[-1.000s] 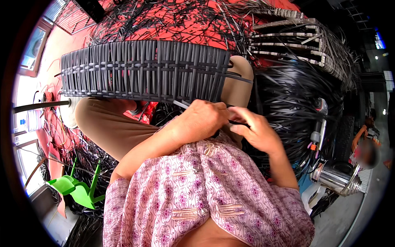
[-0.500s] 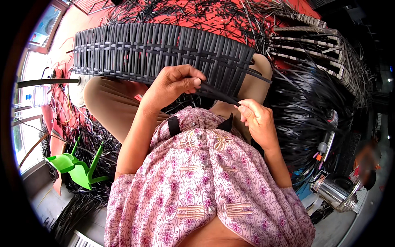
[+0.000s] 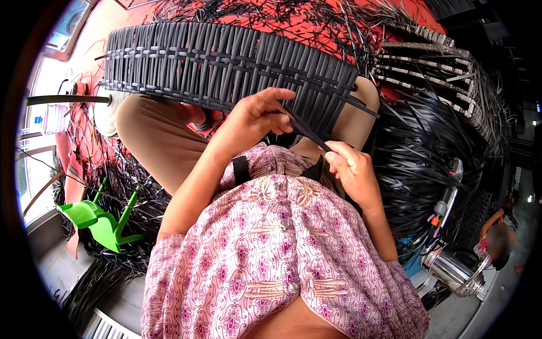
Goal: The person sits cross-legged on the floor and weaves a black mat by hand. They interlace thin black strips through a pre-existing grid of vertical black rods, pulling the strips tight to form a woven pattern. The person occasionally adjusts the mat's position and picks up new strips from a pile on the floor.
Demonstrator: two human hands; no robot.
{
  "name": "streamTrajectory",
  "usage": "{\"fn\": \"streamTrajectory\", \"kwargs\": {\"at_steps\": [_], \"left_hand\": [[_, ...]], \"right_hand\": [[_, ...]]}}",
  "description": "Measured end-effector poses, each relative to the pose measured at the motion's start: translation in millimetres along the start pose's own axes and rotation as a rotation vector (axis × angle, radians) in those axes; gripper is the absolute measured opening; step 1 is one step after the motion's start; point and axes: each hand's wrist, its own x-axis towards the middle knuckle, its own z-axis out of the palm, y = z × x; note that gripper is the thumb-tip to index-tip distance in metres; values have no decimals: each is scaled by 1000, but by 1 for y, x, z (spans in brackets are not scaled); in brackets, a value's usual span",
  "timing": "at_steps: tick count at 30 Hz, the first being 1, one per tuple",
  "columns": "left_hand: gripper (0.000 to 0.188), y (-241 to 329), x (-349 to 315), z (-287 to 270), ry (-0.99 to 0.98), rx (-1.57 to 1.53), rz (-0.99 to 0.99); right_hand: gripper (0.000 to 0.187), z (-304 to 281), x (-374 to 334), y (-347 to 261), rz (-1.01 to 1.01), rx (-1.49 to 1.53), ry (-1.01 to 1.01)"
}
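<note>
A dark flat strip point(image 3: 307, 131) of weaving material runs between my hands above my lap. My right hand point(image 3: 353, 166) pinches its lower end between thumb and fingers. At the upper end my left hand point(image 3: 254, 121) has its index finger stretched out and its thumb apart from it, with the strip reaching into the gap. Beyond my hands a long curved woven panel point(image 3: 220, 65) of dark grey strands rests across my knees. Crosswise strands run through its upright ones, and a loose end point(image 3: 361, 105) sticks out at its right side.
Black strips point(image 3: 420, 164) lie heaped at my right, beside a metal flask point(image 3: 454, 265). A partly woven frame point(image 3: 435, 70) stands at the far right. On the left are a green plastic object point(image 3: 104, 223) and more strips. Cut strips litter the red floor point(image 3: 316, 28).
My left hand has shifted slightly right, and its index finger and thumb have spread from a pinch on the strip. My right hand keeps its pinch. The panel appears slightly farther right.
</note>
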Motion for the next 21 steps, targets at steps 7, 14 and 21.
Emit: {"fn": "streamTrajectory", "kwargs": {"at_steps": [7,14,21], "left_hand": [[10,3,-6,9,37,462,10],[11,-11,-19,24,-51,662,169],[12,-16,-19,47,-110,596,76]], "right_hand": [[22,4,-3,0,-10,-33,-25],[24,3,-11,27,97,-77,-116],[21,24,-9,23,-59,-1,53]]}}
